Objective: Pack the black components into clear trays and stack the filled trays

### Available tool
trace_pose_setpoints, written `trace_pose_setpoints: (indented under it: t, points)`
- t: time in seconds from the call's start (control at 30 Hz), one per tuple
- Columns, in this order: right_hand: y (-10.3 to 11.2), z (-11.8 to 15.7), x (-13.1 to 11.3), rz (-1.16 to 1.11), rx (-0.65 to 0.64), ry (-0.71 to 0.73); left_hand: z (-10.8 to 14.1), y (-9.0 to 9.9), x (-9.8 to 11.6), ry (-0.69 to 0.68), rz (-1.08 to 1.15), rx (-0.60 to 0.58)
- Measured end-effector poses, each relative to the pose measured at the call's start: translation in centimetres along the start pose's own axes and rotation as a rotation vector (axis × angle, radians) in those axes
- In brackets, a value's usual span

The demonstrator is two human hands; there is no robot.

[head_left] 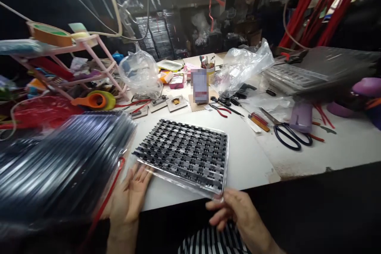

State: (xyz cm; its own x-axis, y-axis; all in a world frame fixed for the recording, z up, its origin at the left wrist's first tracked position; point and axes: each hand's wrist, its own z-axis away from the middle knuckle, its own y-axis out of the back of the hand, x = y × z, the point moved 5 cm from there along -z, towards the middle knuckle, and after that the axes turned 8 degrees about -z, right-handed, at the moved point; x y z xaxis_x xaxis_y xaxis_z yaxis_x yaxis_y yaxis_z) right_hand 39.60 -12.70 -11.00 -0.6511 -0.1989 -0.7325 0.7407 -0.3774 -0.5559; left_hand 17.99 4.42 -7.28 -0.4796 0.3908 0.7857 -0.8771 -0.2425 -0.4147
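Note:
A clear plastic tray [175,177] filled with rows of small black parts [184,151] lies slanted in front of me, close to the table's near edge. My right hand [235,210] pinches its near right corner between thumb and fingers. At the near left side of the tray, my left hand [133,190] is palm up with its fingers stretched out. Those fingertips reach the tray's edge; whether they bear any weight, I cannot tell. Left of that hand is a big stack of clear trays with dark contents [68,162], smeared by motion.
A red strap [111,190] runs down beside the stack. Scissors [290,133], red-handled pliers [222,112] and a purple block [301,117] lie on the right. Behind are a phone-like upright object [200,86], plastic bags [141,71] and a pink rack [101,57] with tape rolls.

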Motion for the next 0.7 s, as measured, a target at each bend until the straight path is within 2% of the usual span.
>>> trace_pose_setpoints:
  t: [0.1, 0.17, 0.2, 0.27, 0.33, 0.4, 0.47, 0.53, 0.6, 0.7]
  points:
    - [-0.9, 0.0, 4.1, 0.102, -0.072, -0.175, 0.5, -0.2, -0.5, -0.102, -0.01, 0.051]
    - [-1.1, 0.1, 4.7, 0.274, -0.139, -0.245, 1.2, 0.0, -1.0, -0.163, -0.025, 0.083]
    - [-1.1, 0.2, 4.1, 0.398, -0.17, -0.244, 1.7, 0.3, -1.3, -0.193, -0.035, 0.093]
    - [-0.7, 0.0, 1.1, 0.662, -0.198, -0.142, 2.9, 0.8, -2.1, -0.243, -0.058, 0.099]
    - [-0.2, -0.9, -3.9, 0.842, -0.142, 0.108, 4.1, 1.4, -3.1, -0.255, -0.094, 0.079]
    - [0.3, -2.6, -9.1, 0.968, 0.012, 0.409, 5.3, 1.7, -4.3, -0.241, -0.136, 0.036]
    - [0.4, -4.8, -12.8, 1.109, 0.146, 0.672, 6.2, 1.8, -5.6, -0.214, -0.181, -0.031]
    - [0.3, -7.4, -13.9, 1.158, 0.119, 0.688, 6.6, 1.8, -6.4, -0.193, -0.213, -0.099]
    - [-0.1, -8.7, -13.6, 1.194, 0.076, 0.652, 6.3, 2.0, -6.2, -0.185, -0.234, -0.124]
    - [-1.0, -7.1, -12.2, 1.244, 0.016, 0.589, 4.1, 2.2, -3.4, -0.194, -0.391, -0.115]
